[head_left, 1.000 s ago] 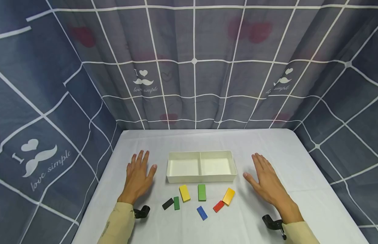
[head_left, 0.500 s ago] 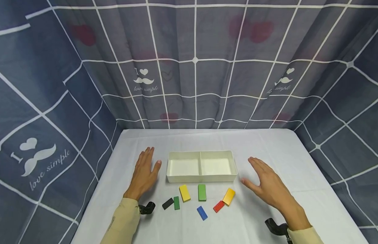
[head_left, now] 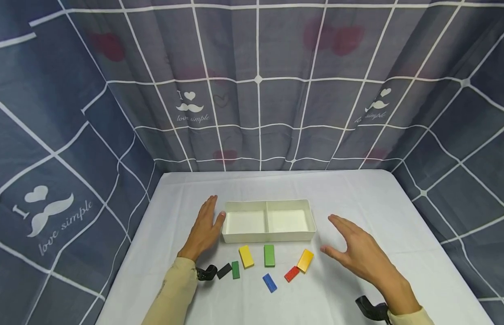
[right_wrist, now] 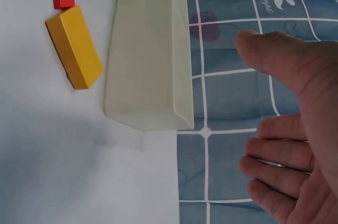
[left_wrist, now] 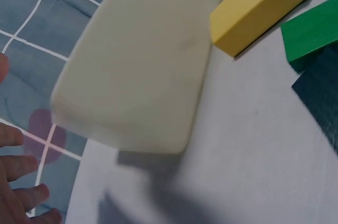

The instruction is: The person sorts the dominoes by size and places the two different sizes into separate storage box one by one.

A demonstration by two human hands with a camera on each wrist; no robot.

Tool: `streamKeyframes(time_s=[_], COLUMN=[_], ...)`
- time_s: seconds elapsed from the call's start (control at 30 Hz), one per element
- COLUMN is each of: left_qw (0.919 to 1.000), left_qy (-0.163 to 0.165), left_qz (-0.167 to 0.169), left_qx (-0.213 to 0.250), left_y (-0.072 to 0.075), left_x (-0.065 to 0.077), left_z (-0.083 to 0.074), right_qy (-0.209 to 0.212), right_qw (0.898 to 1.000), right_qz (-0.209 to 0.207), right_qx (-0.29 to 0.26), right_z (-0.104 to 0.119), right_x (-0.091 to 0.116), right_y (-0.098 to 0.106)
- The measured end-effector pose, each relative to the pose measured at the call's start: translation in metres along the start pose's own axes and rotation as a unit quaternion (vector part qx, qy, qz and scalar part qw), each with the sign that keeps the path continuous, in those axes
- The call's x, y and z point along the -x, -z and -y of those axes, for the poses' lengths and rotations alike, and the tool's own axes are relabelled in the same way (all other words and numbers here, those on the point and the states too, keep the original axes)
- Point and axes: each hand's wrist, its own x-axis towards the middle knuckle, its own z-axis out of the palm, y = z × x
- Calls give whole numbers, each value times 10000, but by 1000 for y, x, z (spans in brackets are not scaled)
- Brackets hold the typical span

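Note:
A cream two-compartment box (head_left: 269, 237) sits in the middle of the white table, with bare compartments. By its left end, my left hand (head_left: 205, 232) has its fingers extended and holds nothing; whether the thumb touches the box I cannot tell. Off the right end is my right hand (head_left: 361, 253), fingers extended and thumb apart, holding nothing. Before the box lie a yellow block (head_left: 246, 257), a light green block (head_left: 269, 256), an orange block (head_left: 305, 261), a red block (head_left: 291, 274), a blue block (head_left: 269, 283), a dark green block (head_left: 235, 270) and a black block (head_left: 224, 271).
A white cloth covers the table (head_left: 317, 307). Grey-blue curtains (head_left: 284, 104) with white grid lines stand behind it and on both sides. Each wrist bears a black camera mount, the left mount (head_left: 207, 272) close to the black block.
My left hand has moved right, up to the box's left end. The right hand has shifted slightly, its fingertips a little nearer the front and left. The box and blocks stay put.

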Motion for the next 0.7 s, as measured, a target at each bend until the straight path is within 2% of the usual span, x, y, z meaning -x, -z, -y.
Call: streamKeyframes(time_s=[0.1,0.3,0.53,0.7], left_qw=[9999,9989,9965,9950], left_qy=[-48,152,305,136], left_qz=[110,395,691,817], left_qx=[61,197,346,553], left_y=[-6,-14,-23,-27], left_x=[-2,-5,-8,-9], left_z=[0,4,8,9], right_qy=[7,108,9,-90], right_qw=[10000,9997,9992,9985], right_qz=[55,201,358,476], right_qx=[2,-73,-171,-263], right_z=[1,5,7,8], right_x=[2,4,8,14], right_y=[-1,-7,-16,-27])
